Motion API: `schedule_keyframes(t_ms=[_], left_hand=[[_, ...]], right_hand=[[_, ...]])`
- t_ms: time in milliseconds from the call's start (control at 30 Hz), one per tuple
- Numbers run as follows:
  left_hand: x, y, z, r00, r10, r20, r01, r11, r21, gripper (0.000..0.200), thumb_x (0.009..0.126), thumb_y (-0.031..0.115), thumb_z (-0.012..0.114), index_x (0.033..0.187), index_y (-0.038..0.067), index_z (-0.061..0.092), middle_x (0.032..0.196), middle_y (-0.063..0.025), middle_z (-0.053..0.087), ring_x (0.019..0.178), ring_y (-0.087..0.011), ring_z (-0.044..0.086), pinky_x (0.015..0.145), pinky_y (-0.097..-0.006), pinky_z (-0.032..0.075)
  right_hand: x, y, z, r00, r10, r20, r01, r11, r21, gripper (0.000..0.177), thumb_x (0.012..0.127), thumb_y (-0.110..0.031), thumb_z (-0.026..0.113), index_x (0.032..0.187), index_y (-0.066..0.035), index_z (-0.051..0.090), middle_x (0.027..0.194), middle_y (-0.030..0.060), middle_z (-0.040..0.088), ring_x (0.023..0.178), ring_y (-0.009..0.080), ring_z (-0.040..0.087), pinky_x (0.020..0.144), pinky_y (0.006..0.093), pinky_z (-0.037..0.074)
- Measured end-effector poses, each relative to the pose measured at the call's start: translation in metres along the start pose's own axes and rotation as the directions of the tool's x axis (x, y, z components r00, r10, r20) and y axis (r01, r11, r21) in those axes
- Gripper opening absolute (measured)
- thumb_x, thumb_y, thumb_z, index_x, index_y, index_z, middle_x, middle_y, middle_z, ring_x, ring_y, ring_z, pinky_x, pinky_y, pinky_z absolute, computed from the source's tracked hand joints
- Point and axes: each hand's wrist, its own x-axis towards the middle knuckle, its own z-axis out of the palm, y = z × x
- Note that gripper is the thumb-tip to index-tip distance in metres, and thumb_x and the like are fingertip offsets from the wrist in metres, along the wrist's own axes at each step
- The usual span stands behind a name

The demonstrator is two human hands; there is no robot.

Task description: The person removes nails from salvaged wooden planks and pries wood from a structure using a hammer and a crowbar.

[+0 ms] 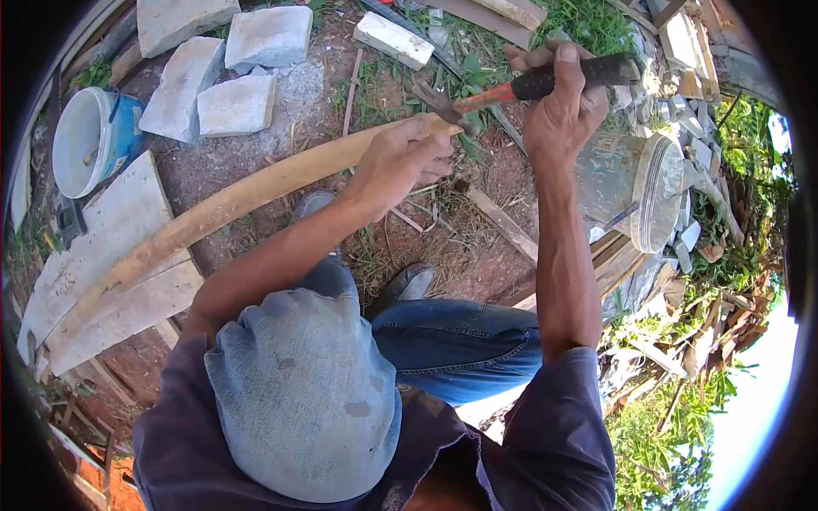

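- Right hand (564, 106) clamped on hammer (490, 95), its head touching or just beside the plank (256, 192) end.
- Left hand (400, 162) gripping that end, raised off the ground (490, 266).
- Risk: glancing blow onto those close fingers.

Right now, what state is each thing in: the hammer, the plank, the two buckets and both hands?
plank: long and bowed, gripped at one end.
hammer: held by its handle, head close to the plank's gripped end.
left hand: closed around the plank.
right hand: closed around the hammer.
blue bucket: open, no lid.
grey bucket: inside hidden from view.
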Motion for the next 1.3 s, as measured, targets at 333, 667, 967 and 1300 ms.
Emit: schedule_keyframes(t_ms=[333, 667, 967, 1300], left_hand=[[0.014, -0.044, -0.119, 0.950, 0.122, 0.286, -0.196, -0.479, 0.855, 0.100, 0.078, 0.040, 0.076, 0.154, 0.007, 0.022, 0.112, -0.0150, 0.058, 0.104, -0.0296, 0.057, 0.089, -0.0399, 0.047], [0.018, -0.050, -0.124, 0.940, 0.219, 0.263, -0.137, -0.463, 0.876, 0.094, 0.080, 0.038, 0.074, 0.154, 0.006, 0.024, 0.104, -0.0108, 0.059, 0.096, -0.0258, 0.058, 0.082, -0.0384, 0.050], [0.025, -0.046, -0.125, 0.949, 0.160, 0.273, -0.163, -0.493, 0.855, 0.099, 0.077, 0.033, 0.077, 0.156, 0.012, 0.021, 0.108, -0.0137, 0.059, 0.098, -0.0267, 0.059, 0.082, -0.0376, 0.052], [0.024, -0.045, -0.121, 0.969, 0.148, 0.197, -0.131, -0.369, 0.920, 0.103, 0.076, 0.033, 0.077, 0.157, 0.015, 0.017, 0.104, -0.0148, 0.052, 0.095, -0.0308, 0.057, 0.084, -0.0406, 0.052]], right_hand=[[0.016, 0.073, -0.053, 0.975, 0.219, -0.018, -0.216, 0.939, -0.267, 0.034, 0.097, -0.028, 0.060, 0.075, -0.003, 0.056, 0.057, 0.0016, 0.055, 0.051, 0.0089, 0.051, 0.047, 0.0280, 0.041], [0.047, 0.143, 0.005, 0.880, 0.366, 0.302, -0.329, 0.930, -0.167, 0.024, 0.095, -0.019, 0.062, 0.080, -0.003, 0.051, 0.062, 0.0007, 0.047, 0.052, 0.0108, 0.044, 0.048, 0.0297, 0.037], [0.060, 0.143, 0.017, 0.793, 0.509, 0.335, -0.568, 0.816, 0.105, 0.023, 0.093, -0.015, 0.065, 0.076, -0.002, 0.057, 0.056, 0.0007, 0.048, 0.046, 0.0098, 0.044, 0.047, 0.0297, 0.040], [-0.023, 0.097, -0.038, 0.927, 0.283, 0.246, -0.310, 0.948, 0.074, 0.022, 0.094, -0.012, 0.060, 0.076, -0.007, 0.048, 0.058, 0.0013, 0.043, 0.052, 0.0133, 0.042, 0.057, 0.0348, 0.040]])
